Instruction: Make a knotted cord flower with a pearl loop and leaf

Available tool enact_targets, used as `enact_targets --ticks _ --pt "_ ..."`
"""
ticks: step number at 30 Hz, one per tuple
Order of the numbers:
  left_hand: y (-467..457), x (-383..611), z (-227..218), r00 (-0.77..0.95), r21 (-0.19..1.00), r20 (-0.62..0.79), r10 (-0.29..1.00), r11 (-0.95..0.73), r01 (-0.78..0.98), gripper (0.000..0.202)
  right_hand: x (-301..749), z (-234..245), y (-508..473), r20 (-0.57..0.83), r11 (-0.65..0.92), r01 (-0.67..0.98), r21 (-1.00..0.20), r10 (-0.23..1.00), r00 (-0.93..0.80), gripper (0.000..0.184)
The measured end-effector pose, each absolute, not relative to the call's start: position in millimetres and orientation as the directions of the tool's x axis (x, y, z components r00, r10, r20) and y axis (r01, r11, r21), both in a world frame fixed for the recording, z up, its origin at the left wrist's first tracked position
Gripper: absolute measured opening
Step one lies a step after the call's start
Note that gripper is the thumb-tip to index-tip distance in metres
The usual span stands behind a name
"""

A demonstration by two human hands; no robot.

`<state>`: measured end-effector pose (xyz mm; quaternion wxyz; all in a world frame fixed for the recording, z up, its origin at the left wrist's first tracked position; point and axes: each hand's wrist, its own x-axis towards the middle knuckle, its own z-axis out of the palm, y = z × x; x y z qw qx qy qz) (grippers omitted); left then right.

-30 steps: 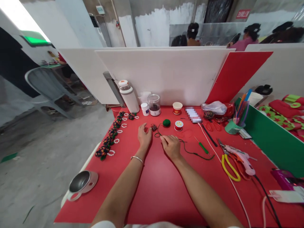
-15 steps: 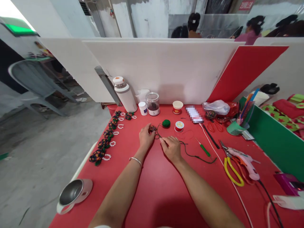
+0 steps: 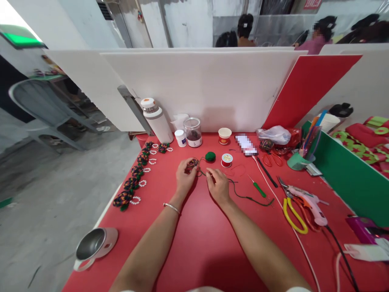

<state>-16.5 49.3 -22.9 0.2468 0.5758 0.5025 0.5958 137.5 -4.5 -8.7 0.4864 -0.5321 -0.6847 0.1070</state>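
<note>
My left hand (image 3: 184, 177), a silver bangle on its wrist, is closed on a small multicoloured braided knot (image 3: 192, 163) near the middle of the red table (image 3: 200, 243). My right hand (image 3: 218, 185) pinches the dark green cord (image 3: 249, 197) that runs from the knot and trails off to the right across the table. Just beyond the knot sit a green ball of cord (image 3: 210, 156) and a small red spool (image 3: 226, 159).
Several finished knots with white bead loops (image 3: 133, 180) line the left edge. A white flask (image 3: 154, 119), glass jar (image 3: 193, 132) and paper cup (image 3: 224, 136) stand at the back. A green-handled awl (image 3: 257, 187), yellow pliers (image 3: 292, 213), glue gun (image 3: 308, 202) and scissors (image 3: 272, 159) lie right. A steel cup (image 3: 94, 245) sits near left. Other people work beyond the partition.
My left hand went from lying flat beside the knot to closing on it. My right hand shifted up along the cord toward the knot.
</note>
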Motion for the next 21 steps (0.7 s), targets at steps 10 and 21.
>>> enact_targets --ticks 10,21 --pt "9.8 -17.4 -19.8 -0.135 0.765 0.557 0.82 -0.442 0.468 0.014 137.5 -11.5 -6.5 0.538 0.408 0.624 -0.666 0.843 0.023 0.024" --pt "21.6 0.0 -19.2 0.102 0.503 0.605 0.79 -0.478 0.72 0.024 193.3 20.7 23.7 0.498 0.126 0.812 -0.571 0.838 0.22 0.044"
